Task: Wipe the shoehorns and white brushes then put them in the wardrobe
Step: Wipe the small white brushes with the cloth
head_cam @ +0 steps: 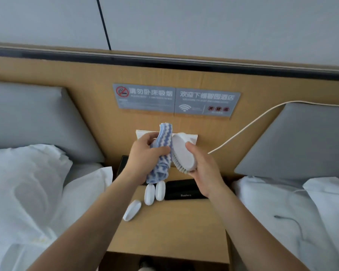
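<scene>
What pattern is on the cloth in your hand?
Blue and white zigzag stripes run across the fluffy wiping cloth; the head view shows it best.

Between two beds, the nightstand lies open nearside; brushes and black case crowd its back.

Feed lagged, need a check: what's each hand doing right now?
Left hand: gripping the blue striped cloth.
Right hand: holding the white brush.

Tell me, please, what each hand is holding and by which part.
The left hand grips the striped blue cloth around its middle; the right hand holds a white brush by its smooth back.
</scene>
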